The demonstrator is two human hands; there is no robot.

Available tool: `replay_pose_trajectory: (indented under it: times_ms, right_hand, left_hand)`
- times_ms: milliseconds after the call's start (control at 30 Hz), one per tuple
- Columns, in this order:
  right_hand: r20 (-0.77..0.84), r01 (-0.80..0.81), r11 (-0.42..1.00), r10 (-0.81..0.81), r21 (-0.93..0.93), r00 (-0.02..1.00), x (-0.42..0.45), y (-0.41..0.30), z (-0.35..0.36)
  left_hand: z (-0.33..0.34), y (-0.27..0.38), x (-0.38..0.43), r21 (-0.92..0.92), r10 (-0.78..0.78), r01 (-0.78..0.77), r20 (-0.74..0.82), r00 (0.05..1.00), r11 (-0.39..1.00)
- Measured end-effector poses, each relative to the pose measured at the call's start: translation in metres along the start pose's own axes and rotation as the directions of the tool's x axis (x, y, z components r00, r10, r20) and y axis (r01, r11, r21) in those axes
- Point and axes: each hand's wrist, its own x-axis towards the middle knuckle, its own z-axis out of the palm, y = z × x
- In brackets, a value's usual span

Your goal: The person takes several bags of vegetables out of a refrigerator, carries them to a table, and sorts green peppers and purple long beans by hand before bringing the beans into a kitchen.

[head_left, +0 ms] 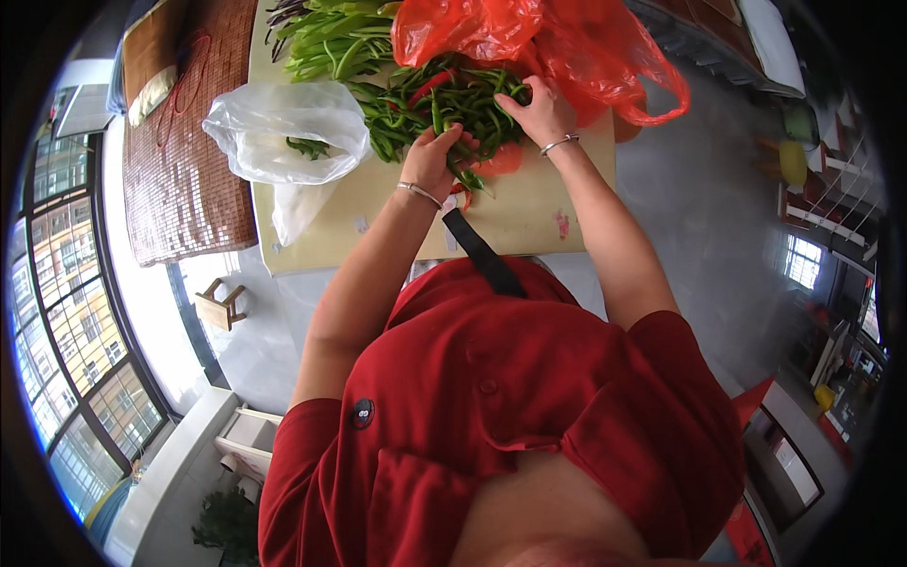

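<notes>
A heap of green chili peppers lies on a pale yellow tabletop, with a red chili pepper among them. My left hand is at the near edge of the heap, closed around some green peppers; one pokes up past the thumb. At the right side of the heap, my right hand has its thumb and fingers around a green pepper. To the left stands an opened clear plastic bag with a few green peppers inside.
A red plastic bag spreads over the back right of the table. Long green vegetable pods are piled at the back left. Left of the table is a bench covered with a brown tile mat. A small wooden stool stands on the floor.
</notes>
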Motion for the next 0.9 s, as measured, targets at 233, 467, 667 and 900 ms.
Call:
replay_pose_trajectory:
  times_ms: [233, 467, 667, 900]
  right_hand:
    - [0.201, -0.005, 0.946, -0.064, 0.323, 0.977, 0.014, 0.014, 0.004]
    - [0.367, -0.108, 0.862, -0.096, 0.496, 0.925, 0.011, 0.016, 0.001]
    - [0.335, 0.016, 0.955, -0.119, 0.296, 0.935, 0.004, 0.002, -0.003]
    - [0.796, -0.779, 0.163, -0.103, 0.606, 0.597, 0.017, 0.012, -0.036]
  left_hand:
    - [-0.007, 0.009, 0.000, -0.176, 0.045, 0.000, 0.255, 0.966, 0.984]
    - [-0.012, 0.013, -0.004, -0.099, 0.023, 0.008, 0.308, 0.951, 0.995]
    - [-0.006, 0.014, -0.004, 0.003, 0.026, -0.027, 0.180, 0.983, 1.000]
    - [0.002, 0.019, 0.000, -0.089, 0.025, -0.004, 0.236, 0.971, 0.996]
